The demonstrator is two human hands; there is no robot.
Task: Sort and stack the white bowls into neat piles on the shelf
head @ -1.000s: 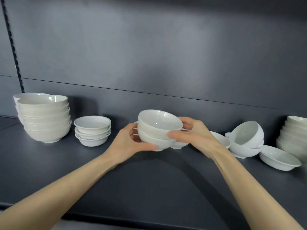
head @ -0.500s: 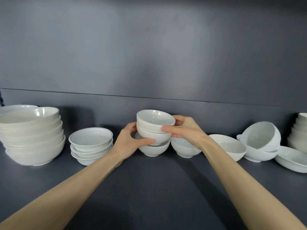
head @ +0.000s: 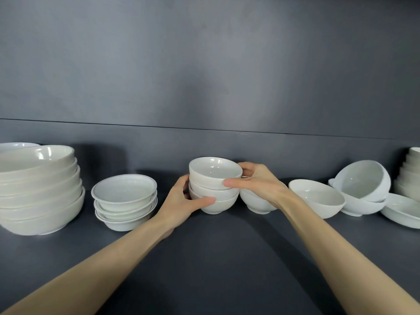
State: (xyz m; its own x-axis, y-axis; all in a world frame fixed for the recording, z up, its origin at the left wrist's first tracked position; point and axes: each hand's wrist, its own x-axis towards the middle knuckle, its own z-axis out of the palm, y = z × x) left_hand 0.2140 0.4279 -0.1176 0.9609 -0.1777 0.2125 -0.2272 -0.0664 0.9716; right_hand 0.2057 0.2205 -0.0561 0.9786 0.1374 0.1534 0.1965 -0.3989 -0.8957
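At the left edge of the frame a tall pile of large bowls stands on the dark shelf, with a low pile of small rimmed bowls just beside it. At centre, the left hand grips the bottom of the three-bowl stack, thumb laid across its front. The right hand holds the top bowl, thumb on the front, fingers curled behind. A small bowl sits under that wrist. Further right lie a loose bowl, a tilted bowl resting in another, and a pile at the right edge.
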